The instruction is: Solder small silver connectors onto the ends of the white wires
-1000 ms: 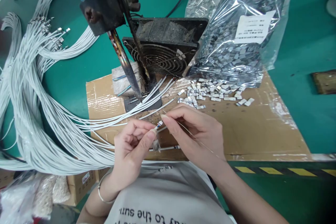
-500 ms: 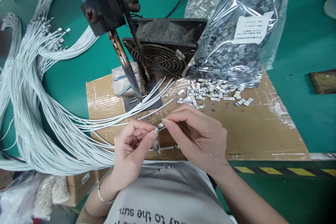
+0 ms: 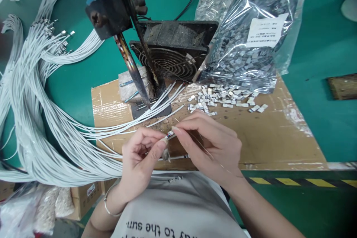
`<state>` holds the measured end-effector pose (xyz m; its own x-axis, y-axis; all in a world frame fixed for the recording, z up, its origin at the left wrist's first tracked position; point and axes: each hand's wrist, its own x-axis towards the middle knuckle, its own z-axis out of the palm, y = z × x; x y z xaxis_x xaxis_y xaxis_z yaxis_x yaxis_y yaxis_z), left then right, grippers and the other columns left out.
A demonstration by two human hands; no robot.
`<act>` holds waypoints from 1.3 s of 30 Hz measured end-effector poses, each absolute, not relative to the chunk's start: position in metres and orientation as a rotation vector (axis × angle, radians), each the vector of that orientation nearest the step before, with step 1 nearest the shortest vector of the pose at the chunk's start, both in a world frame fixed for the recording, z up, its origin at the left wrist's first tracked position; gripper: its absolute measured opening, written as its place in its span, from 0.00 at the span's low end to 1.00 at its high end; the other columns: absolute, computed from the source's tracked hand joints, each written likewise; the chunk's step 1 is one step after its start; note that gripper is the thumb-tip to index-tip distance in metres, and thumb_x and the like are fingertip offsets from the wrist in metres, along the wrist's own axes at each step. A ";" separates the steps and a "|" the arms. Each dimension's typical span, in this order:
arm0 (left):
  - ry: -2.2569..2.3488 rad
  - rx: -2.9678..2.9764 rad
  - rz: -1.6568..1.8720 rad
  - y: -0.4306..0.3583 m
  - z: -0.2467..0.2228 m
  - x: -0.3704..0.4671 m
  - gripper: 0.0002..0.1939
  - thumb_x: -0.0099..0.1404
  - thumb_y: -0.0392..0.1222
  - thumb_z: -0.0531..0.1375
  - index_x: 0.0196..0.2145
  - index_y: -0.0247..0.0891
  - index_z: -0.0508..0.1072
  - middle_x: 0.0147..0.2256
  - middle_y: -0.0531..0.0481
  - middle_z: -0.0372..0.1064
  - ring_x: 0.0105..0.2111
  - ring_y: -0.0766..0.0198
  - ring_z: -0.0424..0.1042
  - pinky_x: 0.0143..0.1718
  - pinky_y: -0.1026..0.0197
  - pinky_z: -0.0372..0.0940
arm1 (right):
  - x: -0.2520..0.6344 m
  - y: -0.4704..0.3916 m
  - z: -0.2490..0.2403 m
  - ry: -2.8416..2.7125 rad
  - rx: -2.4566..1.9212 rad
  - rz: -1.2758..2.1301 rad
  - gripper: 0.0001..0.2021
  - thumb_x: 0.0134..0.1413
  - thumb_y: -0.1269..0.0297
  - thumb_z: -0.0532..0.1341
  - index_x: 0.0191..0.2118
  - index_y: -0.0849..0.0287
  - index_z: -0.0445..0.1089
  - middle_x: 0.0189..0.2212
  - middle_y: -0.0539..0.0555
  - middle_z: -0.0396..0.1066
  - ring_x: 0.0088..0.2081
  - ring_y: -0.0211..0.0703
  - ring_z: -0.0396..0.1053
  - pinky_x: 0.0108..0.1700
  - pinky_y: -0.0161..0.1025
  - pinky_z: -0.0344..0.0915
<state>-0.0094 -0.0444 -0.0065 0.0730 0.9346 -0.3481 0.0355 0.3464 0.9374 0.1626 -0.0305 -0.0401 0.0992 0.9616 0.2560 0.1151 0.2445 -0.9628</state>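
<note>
My left hand (image 3: 145, 156) pinches a white cable near its end, where a small metal connector (image 3: 170, 133) shows between both hands. At the connector's right side, my right hand (image 3: 209, 145) has its thumb and forefinger closed on it, with a thin wire (image 3: 205, 148) running through that hand. Just above, loose cable ends (image 3: 156, 106) lie under the tip of a soldering iron (image 3: 134, 72) clamped on a stand. Small metal connectors (image 3: 227, 96) are scattered on the cardboard (image 3: 273, 137) to the upper right of my hands.
A big bundle of white cables (image 3: 30, 119) fills the left side. Behind the iron stands a black fan (image 3: 173, 50). Plastic bags of connectors (image 3: 248, 44) lie at the upper right, and a dark block (image 3: 343, 86) rests at the far right.
</note>
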 end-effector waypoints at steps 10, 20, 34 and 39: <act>1.473 1.434 0.842 -0.049 -0.017 -0.015 0.02 0.73 0.38 0.68 0.42 0.41 0.84 0.33 0.49 0.80 0.31 0.61 0.75 0.36 0.59 0.70 | 0.186 -0.041 -0.053 -0.987 -1.178 1.029 0.14 0.75 0.55 0.60 0.47 0.50 0.84 0.39 0.56 0.82 0.35 0.48 0.77 0.34 0.46 0.73; 1.493 1.538 0.647 -0.074 -0.028 -0.045 0.08 0.73 0.39 0.67 0.49 0.40 0.81 0.28 0.55 0.72 0.18 0.70 0.65 0.20 0.67 0.60 | 0.230 -0.044 -0.061 -0.602 -1.338 0.863 0.24 0.74 0.47 0.59 0.33 0.51 0.86 0.28 0.60 0.77 0.27 0.51 0.73 0.28 0.49 0.68; 1.568 2.237 0.479 -0.036 -0.021 -0.080 0.04 0.76 0.34 0.61 0.41 0.41 0.75 0.44 0.44 0.72 0.50 0.52 0.76 0.51 0.55 0.71 | 0.230 -0.040 -0.059 -1.326 -1.633 0.646 0.04 0.66 0.67 0.69 0.43 0.54 0.84 0.33 0.52 0.81 0.28 0.40 0.73 0.31 0.38 0.71; 1.199 1.969 0.202 -0.031 0.006 -0.073 0.05 0.79 0.37 0.60 0.50 0.43 0.73 0.38 0.51 0.80 0.31 0.63 0.78 0.33 0.63 0.69 | 0.238 -0.033 -0.054 -1.773 -1.696 0.570 0.06 0.66 0.71 0.63 0.39 0.57 0.78 0.30 0.52 0.78 0.28 0.41 0.74 0.33 0.39 0.69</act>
<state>-0.0732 -0.0309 0.0059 0.5374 0.8033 -0.2568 0.6749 -0.2270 0.7022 0.2375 -0.0334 -0.0536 0.0090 0.9909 0.1342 0.7271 0.0856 -0.6811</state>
